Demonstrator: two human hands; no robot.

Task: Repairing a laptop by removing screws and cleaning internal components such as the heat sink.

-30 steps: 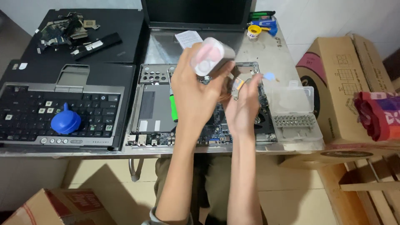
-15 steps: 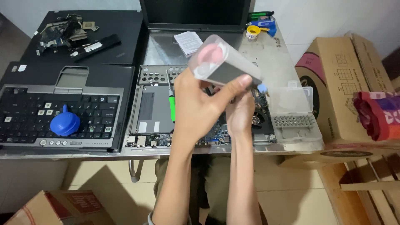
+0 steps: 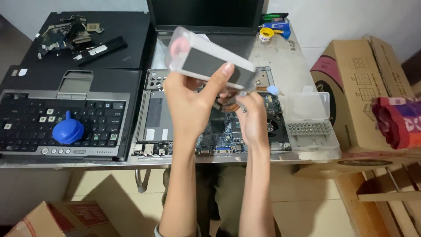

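Observation:
My left hand (image 3: 193, 103) holds a clear plastic box (image 3: 210, 61) with a pink round patch and a dark panel, raised and tilted above an opened laptop base (image 3: 153, 114). Beside it, my right hand (image 3: 252, 116) is lower, with its fingers curled over the exposed circuit board (image 3: 219, 134) near a copper heat pipe (image 3: 230, 106). What the right fingers pinch, if anything, is hidden.
A dark laptop with loose keys and a blue suction cup (image 3: 68, 130) lies at the left. Behind it sits a closed black laptop (image 3: 87, 39) with loose parts on top. A clear screwdriver-bit case (image 3: 309, 118) and cardboard boxes (image 3: 359, 92) stand at the right.
My left hand has tipped the clear box from upright to nearly flat and lifted it leftward. My right hand has dropped toward the circuit board.

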